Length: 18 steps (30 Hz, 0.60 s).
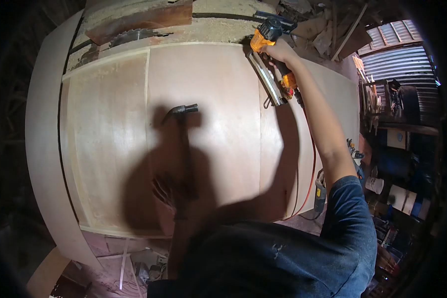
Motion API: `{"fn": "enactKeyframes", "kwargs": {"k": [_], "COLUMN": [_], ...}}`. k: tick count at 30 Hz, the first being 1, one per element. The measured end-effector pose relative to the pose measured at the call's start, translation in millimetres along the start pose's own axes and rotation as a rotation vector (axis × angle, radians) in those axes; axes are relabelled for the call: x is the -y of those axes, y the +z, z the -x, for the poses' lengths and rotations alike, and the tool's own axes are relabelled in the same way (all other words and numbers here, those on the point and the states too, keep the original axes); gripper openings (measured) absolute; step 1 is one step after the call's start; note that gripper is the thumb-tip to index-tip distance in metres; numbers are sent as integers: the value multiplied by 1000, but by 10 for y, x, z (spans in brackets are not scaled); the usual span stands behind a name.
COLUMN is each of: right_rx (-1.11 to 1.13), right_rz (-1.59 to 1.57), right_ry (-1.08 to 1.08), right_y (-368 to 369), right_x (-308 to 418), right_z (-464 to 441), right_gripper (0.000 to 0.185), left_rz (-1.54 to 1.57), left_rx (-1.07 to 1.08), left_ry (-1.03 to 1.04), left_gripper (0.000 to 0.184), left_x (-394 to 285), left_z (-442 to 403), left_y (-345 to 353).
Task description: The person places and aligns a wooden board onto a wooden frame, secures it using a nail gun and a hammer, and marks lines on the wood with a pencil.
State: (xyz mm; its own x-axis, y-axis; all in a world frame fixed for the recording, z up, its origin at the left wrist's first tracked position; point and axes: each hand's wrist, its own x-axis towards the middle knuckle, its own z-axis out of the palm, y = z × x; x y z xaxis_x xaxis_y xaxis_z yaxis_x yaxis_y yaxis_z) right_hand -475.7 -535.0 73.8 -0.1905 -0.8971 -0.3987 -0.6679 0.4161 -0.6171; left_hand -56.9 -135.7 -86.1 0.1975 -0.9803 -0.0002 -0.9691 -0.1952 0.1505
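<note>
My right hand (281, 51) is wrapped round the handle of an orange and black nail gun (265, 36), at the far edge of a wide plywood panel (208, 144). Its long silver magazine (267, 79) slants back over the panel, and a red hose (313, 171) trails towards me. On the near left, my left hand (164, 191) has its fingers spread, low over the panel in shadow; whether it touches the wood I cannot tell. A claw hammer (184, 109) lies on the panel, its dark handle pointing back towards my left hand.
A long pale board (44, 144) runs along the left side. Beyond the far edge are a brown wood piece (141, 25) and scraps. A corded power tool (320, 192) sits at the near right edge. A white bucket (375, 185) stands farther right.
</note>
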Motion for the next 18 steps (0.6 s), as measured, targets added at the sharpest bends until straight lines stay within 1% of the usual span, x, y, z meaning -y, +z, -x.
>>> {"fn": "enactKeyframes", "kwargs": {"k": [2,7,11,12,15,17,18], "right_rx": [6,41,77,101,113,59,33], "right_rz": [14,51,79,55,-145,-152,-114], "right_ry": [-7,57,86,126,77,99,146], "right_y": [11,-53,-69,-32,144,329,453], "right_x": [-8,-51,-56,-317,-692,-791,-899], "right_z": [-55,76,565,500,965,1528,1783], "right_gripper": [22,24,25,25,18,21,24], "left_rz": [-25,-43,-46,-47,-42,-52,-62], "left_rx": [3,7,4,0,-3,11,18], "left_ry": [3,0,1,-3,2,11,8], "left_gripper": [75,74,74,73,73,73,73], "left_x": [48,68,41,36,-5,16,23], "left_z": [14,18,-2,-7,-10,15,14], "left_y": [51,77,40,26,-12,-46,-44]}}
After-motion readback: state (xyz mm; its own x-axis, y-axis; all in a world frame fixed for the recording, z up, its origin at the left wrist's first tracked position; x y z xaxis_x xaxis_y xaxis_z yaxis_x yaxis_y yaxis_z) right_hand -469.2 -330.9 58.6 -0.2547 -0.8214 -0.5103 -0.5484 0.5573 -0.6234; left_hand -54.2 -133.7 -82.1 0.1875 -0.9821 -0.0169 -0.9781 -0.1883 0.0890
